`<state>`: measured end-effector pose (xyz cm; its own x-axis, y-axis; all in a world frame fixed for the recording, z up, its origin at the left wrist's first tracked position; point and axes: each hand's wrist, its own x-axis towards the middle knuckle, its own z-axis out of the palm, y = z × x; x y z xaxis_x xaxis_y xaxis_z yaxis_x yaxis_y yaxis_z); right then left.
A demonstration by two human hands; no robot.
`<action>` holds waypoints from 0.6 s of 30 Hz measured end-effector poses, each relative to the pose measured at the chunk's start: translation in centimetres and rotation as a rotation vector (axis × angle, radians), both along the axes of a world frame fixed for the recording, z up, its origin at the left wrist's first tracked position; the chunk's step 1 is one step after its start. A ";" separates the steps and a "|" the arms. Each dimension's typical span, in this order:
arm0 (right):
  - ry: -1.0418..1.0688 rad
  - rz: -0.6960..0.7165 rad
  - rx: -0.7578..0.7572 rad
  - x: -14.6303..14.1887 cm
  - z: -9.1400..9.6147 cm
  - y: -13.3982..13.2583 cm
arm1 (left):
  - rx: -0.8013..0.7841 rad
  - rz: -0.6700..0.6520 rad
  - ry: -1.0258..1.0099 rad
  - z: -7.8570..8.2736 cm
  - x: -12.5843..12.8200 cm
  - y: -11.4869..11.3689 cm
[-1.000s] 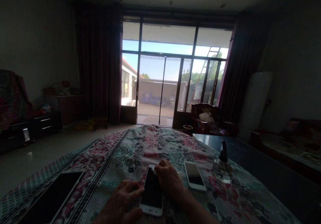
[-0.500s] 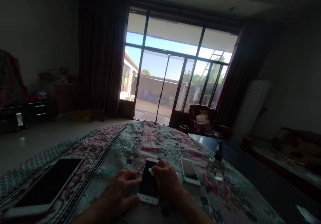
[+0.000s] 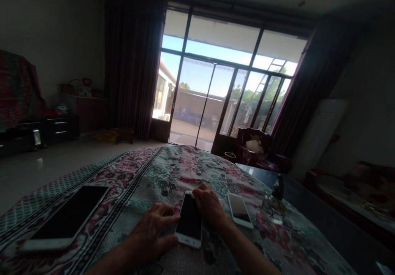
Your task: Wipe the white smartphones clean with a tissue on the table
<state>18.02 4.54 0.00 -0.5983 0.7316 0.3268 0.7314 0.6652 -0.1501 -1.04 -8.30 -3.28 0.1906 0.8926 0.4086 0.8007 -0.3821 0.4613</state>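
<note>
A white phone (image 3: 189, 222) with a dark screen lies face up on a floral cloth (image 3: 173, 176) covering the table. My left hand (image 3: 152, 234) rests flat on the cloth with its fingertips against the phone's left edge. At the phone's top right corner my right hand (image 3: 209, 203) is closed, pinching a small white thing that I cannot make out against the screen. A second white phone (image 3: 240, 209) lies just right of that hand.
A large tablet (image 3: 66, 218) with a dark screen lies at the left on the cloth. A small glass bottle (image 3: 274, 203) stands on the dark bare tabletop (image 3: 321, 217) at the right. Behind are glass doors, curtains, a chair and a sofa.
My right hand has slid from the middle of the phone's screen up to its top right corner. The camera has shifted a little; my left hand stays at the phone's left edge.
</note>
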 end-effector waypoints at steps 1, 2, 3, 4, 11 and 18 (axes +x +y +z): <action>0.001 0.014 0.002 0.2 0.0 -0.4 | 0.003 -0.001 0.004 -0.1 0.0 0.0; 0.008 0.030 0.003 0.4 0.0 -0.9 | 0.004 -0.002 0.007 -0.1 -0.1 0.1; 0.019 0.049 0.001 0.5 -0.1 -1.4 | 0.004 -0.004 0.008 -0.2 -0.1 0.1; 0.033 0.069 -0.004 0.7 -0.1 -1.9 | 0.002 -0.004 0.009 -0.2 0.0 0.1; -0.062 0.110 -0.092 1.6 1.5 -3.7 | 0.016 -0.003 -0.014 -0.1 0.1 -0.1; 0.000 0.171 -0.156 2.0 1.3 -3.0 | -0.002 0.004 -0.013 -0.1 0.1 -0.1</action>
